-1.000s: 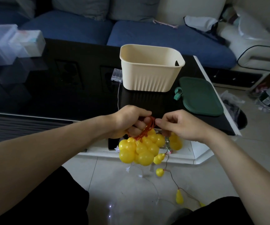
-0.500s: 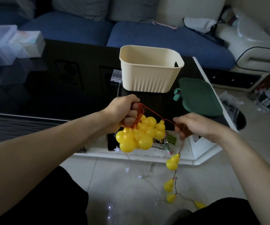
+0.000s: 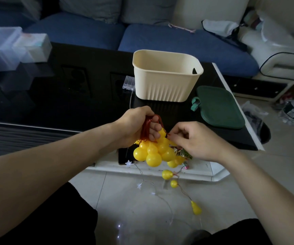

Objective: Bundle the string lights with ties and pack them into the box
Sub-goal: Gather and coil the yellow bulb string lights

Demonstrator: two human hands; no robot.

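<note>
The left hand (image 3: 135, 126) grips the red cord loops (image 3: 147, 127), the right hand (image 3: 194, 138) pinches the cord, some lights (image 3: 167, 174) hang loose, the box (image 3: 165, 76) is empty

Clear plastic containers (image 3: 10, 48) are sitting on the black glass table (image 3: 57, 103); a blue sofa (image 3: 178, 43) is standing behind.
</note>
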